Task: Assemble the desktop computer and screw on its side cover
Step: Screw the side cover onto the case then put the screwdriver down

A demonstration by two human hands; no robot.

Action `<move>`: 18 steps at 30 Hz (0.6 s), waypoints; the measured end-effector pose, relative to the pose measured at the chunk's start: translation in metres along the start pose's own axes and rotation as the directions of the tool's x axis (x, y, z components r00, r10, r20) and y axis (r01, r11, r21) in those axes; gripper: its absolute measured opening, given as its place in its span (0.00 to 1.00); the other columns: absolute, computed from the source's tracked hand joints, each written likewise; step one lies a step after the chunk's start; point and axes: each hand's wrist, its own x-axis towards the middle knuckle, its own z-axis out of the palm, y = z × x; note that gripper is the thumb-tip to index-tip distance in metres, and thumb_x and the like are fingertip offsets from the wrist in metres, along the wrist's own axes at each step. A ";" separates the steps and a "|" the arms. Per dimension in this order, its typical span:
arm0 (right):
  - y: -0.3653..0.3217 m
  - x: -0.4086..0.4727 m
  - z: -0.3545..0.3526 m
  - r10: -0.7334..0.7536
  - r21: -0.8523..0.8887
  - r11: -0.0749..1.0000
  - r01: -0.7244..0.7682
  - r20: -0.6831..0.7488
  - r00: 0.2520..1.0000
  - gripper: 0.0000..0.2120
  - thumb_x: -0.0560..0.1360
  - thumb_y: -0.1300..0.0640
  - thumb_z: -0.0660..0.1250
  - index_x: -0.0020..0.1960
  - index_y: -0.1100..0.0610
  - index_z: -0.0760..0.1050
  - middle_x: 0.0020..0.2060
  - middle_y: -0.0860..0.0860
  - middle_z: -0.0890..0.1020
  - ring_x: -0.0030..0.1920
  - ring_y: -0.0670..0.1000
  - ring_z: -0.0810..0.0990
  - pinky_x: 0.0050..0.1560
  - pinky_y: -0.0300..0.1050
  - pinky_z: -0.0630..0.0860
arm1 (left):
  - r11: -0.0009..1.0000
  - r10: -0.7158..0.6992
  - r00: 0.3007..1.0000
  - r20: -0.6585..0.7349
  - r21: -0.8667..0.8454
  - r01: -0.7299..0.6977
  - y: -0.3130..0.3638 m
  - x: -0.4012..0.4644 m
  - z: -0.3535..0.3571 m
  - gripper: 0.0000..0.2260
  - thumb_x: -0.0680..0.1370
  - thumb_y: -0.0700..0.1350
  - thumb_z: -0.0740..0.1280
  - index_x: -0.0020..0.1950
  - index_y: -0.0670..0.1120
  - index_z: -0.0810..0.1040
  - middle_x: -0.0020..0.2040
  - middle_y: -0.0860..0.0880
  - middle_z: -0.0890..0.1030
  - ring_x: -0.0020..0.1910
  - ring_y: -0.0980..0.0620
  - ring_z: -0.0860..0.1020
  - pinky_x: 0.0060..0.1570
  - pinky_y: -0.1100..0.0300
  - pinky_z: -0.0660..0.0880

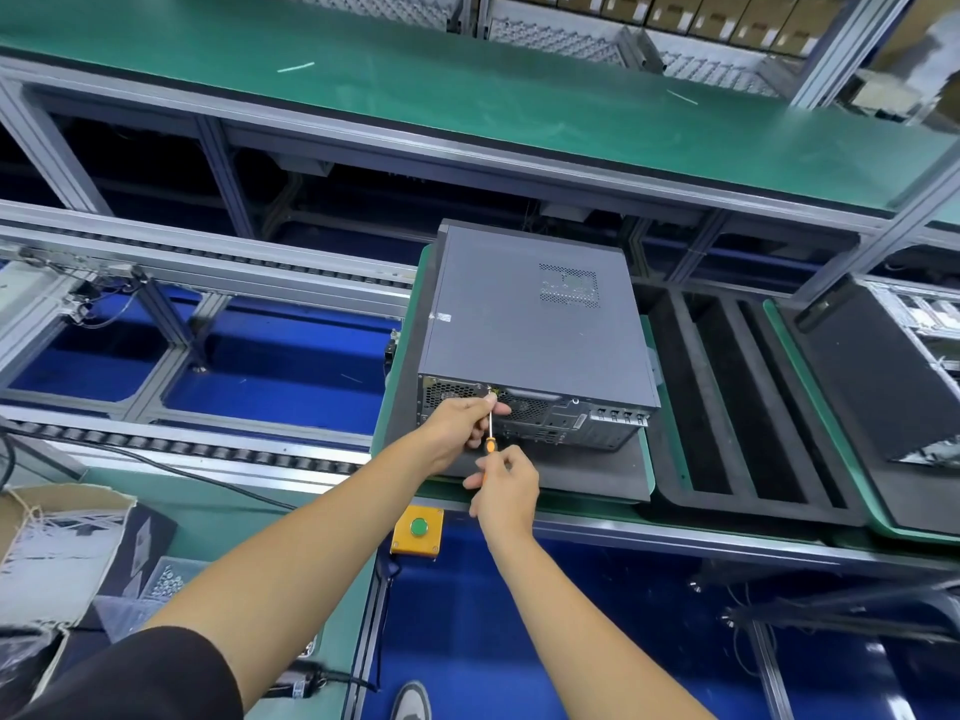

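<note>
The desktop case (535,330) is laid on its side on a dark foam pad (587,472) on the green pallet, side cover (519,314) already on top and rear panel turned toward the person. A small orange-handled screwdriver (489,433) is pinched by the right hand (506,488) at the handle, while the shaft near the tip is steadied by the curled fingers of the left hand (462,423) up against the rear edge. Stuff that could go wrong: the tip could cam out and skate across the vent mesh if the driver gets tilted, or the screw could be cross-threaded or dropped into the foam if it isn't lined up. The screw itself can't really be made out, probably hidden behind the left fingertips, so how far it's seated can't be told. The neighbouring open chassis (904,366) is cut off at the right edge.
</note>
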 end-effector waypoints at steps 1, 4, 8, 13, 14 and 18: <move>0.000 0.000 0.000 -0.002 -0.002 1.000 0.002 0.004 1.000 0.09 0.81 0.59 0.59 0.45 0.59 0.74 0.30 0.52 0.83 0.21 0.51 0.72 0.23 0.42 0.67 | 0.999 0.016 1.000 -0.017 0.031 -0.015 0.001 0.000 0.001 0.14 0.85 0.49 0.61 0.54 0.43 0.84 0.34 0.51 0.70 0.33 0.56 0.67 0.35 0.63 0.67; 0.000 0.001 0.001 0.010 0.001 1.000 -0.010 0.007 1.000 0.09 0.81 0.60 0.58 0.45 0.59 0.74 0.29 0.52 0.83 0.21 0.50 0.72 0.22 0.41 0.66 | 0.994 0.051 0.997 -0.055 0.104 -0.045 0.003 -0.002 0.003 0.15 0.86 0.49 0.60 0.53 0.43 0.83 0.35 0.51 0.70 0.34 0.55 0.67 0.35 0.62 0.67; 0.002 0.003 0.003 0.017 0.017 1.000 -0.017 0.013 1.000 0.09 0.82 0.59 0.59 0.45 0.59 0.73 0.31 0.53 0.82 0.26 0.51 0.73 0.26 0.42 0.69 | 0.989 0.071 0.994 -0.078 0.137 -0.060 0.002 -0.002 0.004 0.15 0.86 0.49 0.59 0.52 0.44 0.83 0.35 0.50 0.71 0.34 0.54 0.68 0.35 0.62 0.67; 0.000 0.006 0.006 0.021 0.031 0.999 -0.021 -0.001 1.000 0.04 0.80 0.59 0.65 0.49 0.59 0.71 0.36 0.56 0.84 0.31 0.51 0.76 0.33 0.47 0.73 | 0.982 0.094 0.982 -0.167 0.175 -0.064 -0.003 0.002 0.008 0.15 0.85 0.51 0.60 0.49 0.46 0.84 0.37 0.52 0.74 0.38 0.55 0.70 0.41 0.57 0.68; 0.000 0.006 0.006 0.031 0.036 0.999 -0.031 0.000 1.000 0.04 0.80 0.59 0.65 0.49 0.59 0.72 0.35 0.55 0.84 0.28 0.51 0.77 0.30 0.46 0.73 | 0.984 0.096 0.977 -0.188 0.165 -0.065 -0.004 0.003 0.010 0.15 0.85 0.51 0.61 0.49 0.46 0.84 0.37 0.54 0.75 0.39 0.55 0.71 0.45 0.56 0.69; 0.000 0.007 0.003 0.076 0.098 0.992 -0.077 0.008 0.997 0.09 0.83 0.58 0.61 0.48 0.60 0.76 0.33 0.53 0.85 0.23 0.50 0.77 0.29 0.46 0.74 | 0.988 0.103 0.973 -0.204 0.138 -0.076 -0.005 0.001 0.012 0.14 0.83 0.53 0.65 0.48 0.46 0.84 0.46 0.54 0.82 0.51 0.54 0.76 0.58 0.51 0.71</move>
